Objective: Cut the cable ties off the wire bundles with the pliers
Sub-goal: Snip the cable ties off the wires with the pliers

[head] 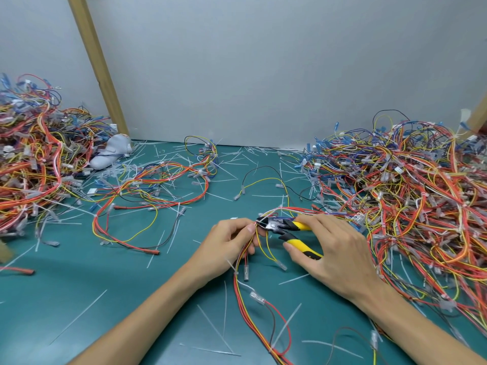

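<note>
Our 2 hands are close together over the green mat [105,272]. Our left hand [232,239] pinches a wire bundle [238,283] with its fingertips, and the red and yellow wires hang down from it toward us. 1 white cable tie [233,267] sits on this bundle just under our left hand. Our right hand [334,251] grips the pliers [279,226]. Its fingers curl round the 2 yellow handles, which stand apart. The black tip of the pliers touches the wires right at our left fingertips. We cannot tell if the tip is biting a tie. Just to the right of our right hand lies a big pile of wires [408,193]. Far off to the left of our left hand is another big pile [29,164]. Past our left hand lies a loose bundle [158,180]. Thin cut ties [79,316] lie all over the mat around both hands. A small pale grey thing [110,154] lies beside the far left pile.
</note>
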